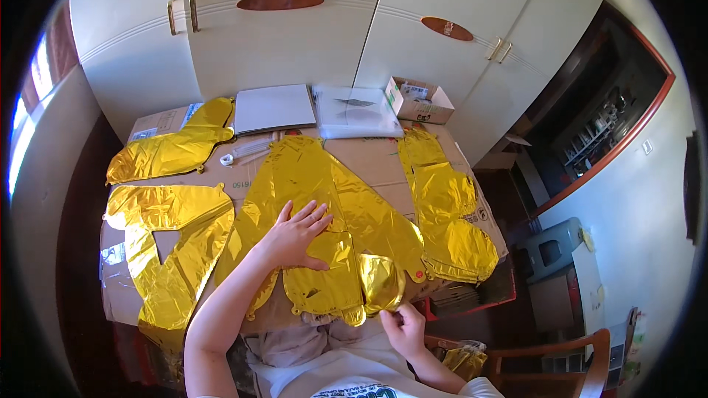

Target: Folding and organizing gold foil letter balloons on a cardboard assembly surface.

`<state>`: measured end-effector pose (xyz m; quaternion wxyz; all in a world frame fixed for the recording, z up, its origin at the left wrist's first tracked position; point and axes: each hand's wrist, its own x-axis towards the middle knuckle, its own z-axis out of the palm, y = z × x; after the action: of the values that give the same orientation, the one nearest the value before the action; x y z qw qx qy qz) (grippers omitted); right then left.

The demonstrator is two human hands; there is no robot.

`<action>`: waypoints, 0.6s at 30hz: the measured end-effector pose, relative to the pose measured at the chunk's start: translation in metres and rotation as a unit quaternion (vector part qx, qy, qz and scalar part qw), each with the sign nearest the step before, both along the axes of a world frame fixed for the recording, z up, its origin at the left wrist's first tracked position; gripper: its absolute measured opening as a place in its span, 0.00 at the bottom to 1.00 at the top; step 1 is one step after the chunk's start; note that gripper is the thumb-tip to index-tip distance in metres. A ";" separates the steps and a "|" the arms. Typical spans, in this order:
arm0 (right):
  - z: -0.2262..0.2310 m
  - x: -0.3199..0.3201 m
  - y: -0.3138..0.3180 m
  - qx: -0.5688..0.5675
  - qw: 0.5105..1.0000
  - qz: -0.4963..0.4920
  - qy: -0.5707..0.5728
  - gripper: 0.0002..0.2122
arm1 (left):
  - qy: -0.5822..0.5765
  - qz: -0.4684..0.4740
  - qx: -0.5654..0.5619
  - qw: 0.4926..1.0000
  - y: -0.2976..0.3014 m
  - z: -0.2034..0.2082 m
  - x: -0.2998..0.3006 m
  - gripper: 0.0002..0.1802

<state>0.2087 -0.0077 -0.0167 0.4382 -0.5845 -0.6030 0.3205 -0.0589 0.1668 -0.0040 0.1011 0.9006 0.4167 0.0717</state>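
A large flat gold foil balloon (pixel 295 177), uninflated and creased, spreads over the middle of the cardboard-covered table. My left hand (pixel 299 236) lies on it, palm down with fingers spread. At the near edge, my right hand (pixel 405 328) is closed in a pinch on the rim of a folded foil flap (pixel 382 280), which bulges a little. It cannot be made out whether this flap belongs to the large balloon. Beside it, another folded gold section (pixel 322 280) lies flat below my left hand.
More flat gold foil balloons lie at the far left (pixel 166 151), near left (pixel 177 250) and right (pixel 446 214). Along the back stand a white sheet stack (pixel 274 109), clear plastic sleeves (pixel 354 121) and a small open box (pixel 420 103). A wooden chair (pixel 560 350) stands at right.
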 end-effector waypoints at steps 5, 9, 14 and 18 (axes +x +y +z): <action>0.014 -0.023 0.018 0.237 0.949 0.085 -0.189 0.06 | -0.010 -0.006 0.009 1.000 0.002 -0.005 -0.003 0.62; 0.012 -0.036 0.023 0.268 0.921 0.149 -0.238 0.07 | -0.009 -0.003 0.004 1.000 0.000 -0.002 -0.002 0.61; 0.003 -0.022 0.017 0.210 0.957 0.062 -0.191 0.07 | -0.013 -0.003 0.001 1.000 0.000 -0.003 -0.002 0.61; -0.007 -0.002 0.017 0.078 0.995 -0.003 -0.062 0.11 | -0.014 -0.003 0.001 1.000 -0.001 -0.002 -0.003 0.60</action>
<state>0.2070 0.0094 -0.0238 0.4453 -0.5695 -0.6499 0.2346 -0.0621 0.1658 -0.0061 0.1063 0.9010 0.4120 0.0842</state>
